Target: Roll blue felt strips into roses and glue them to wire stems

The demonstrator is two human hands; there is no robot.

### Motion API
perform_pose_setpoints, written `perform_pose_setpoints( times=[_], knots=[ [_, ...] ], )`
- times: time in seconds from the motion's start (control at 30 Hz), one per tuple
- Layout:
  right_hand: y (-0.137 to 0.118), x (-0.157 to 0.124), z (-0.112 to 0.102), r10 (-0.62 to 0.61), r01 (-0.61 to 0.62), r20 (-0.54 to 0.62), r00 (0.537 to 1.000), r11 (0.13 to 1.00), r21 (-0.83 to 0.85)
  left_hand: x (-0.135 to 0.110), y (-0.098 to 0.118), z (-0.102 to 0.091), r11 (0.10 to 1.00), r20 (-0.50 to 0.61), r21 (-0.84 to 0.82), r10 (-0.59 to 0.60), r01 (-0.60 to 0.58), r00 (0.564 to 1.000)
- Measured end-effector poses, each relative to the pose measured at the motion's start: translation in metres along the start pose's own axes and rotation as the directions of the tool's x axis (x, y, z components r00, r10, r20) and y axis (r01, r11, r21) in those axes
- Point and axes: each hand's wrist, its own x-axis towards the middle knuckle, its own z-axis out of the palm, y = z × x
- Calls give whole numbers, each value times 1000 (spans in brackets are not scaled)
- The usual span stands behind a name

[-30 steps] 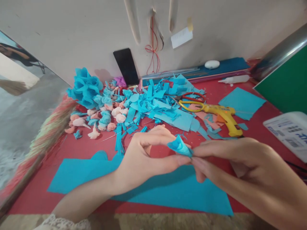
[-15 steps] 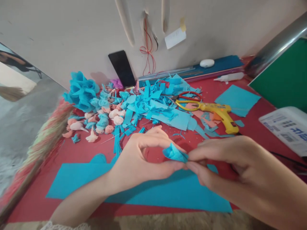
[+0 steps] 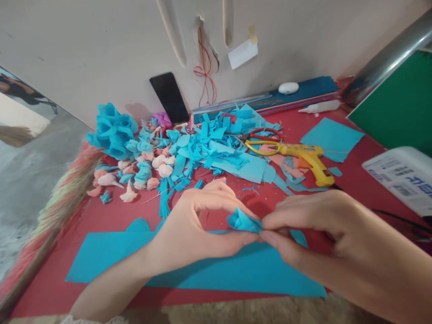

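Observation:
My left hand [image 3: 195, 225] and my right hand [image 3: 324, 238] meet above a red table [image 3: 111, 211]. Between their fingertips sits a small rolled blue paper bud [image 3: 241, 221]. Both hands pinch it, the left from its left side, the right at its pointed end. Under the hands lies a large blue paper sheet [image 3: 216, 270]. Beyond them is a heap of blue paper scraps [image 3: 219, 144].
Finished blue paper flowers [image 3: 113, 128] and small pink and blue buds [image 3: 148, 166] lie at the left. A yellow glue gun [image 3: 308, 159], red scissors [image 3: 265, 134], a blue square sheet [image 3: 332, 137], a glue bottle [image 3: 319, 107], a black phone [image 3: 168, 96] and a white printed packet [image 3: 401, 175] surround the heap.
Both hands have shifted slightly left and down in the picture with the blue bud still pinched between them. The bud looks more tightly rolled than a second ago.

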Motion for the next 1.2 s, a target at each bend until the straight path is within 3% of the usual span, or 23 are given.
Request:
perform_pose_setpoints(
  times=[0.1, 0.3, 0.57, 0.67, 0.77, 0.97, 1.07, 1.2],
  knots=[
    [0, 1, -1, -49, 48, 63, 997, 999, 11, 0, 0, 1, 1000, -15, 8, 25, -25, 1000],
    [-2, 8, 1, -3, -2, 66, 998, 998, 70, 0, -1, 1, 999, -52, 37, 29, -27, 998],
    [2, 11, -8, -53, 42, 90, 995, 993, 113, 1, 0, -1, 1000, -146, -5, 20, -21, 989],
    [5, 13, -17, -57, 49, 113, 992, 996, 71, 2, 1, -10, 1000, -183, -20, 14, -18, 983],
    [9, 14, -24, -37, 32, 125, 991, 999, 43, 3, 1, -27, 999, -298, -10, 26, -30, 954],
    [15, 16, -30, -46, 48, -28, 999, 997, 65, 3, 7, -48, 998, -460, -49, 6, -32, 888],
    [19, 15, -33, -98, 98, -12, 995, 995, 3, 3, 8, -46, 998, -475, -61, -1, -32, 880],
    [23, 12, -32, -206, 195, -29, 978, 959, -204, 4, 4, -42, 998, -408, -8, 48, -56, 912]
  ],
)
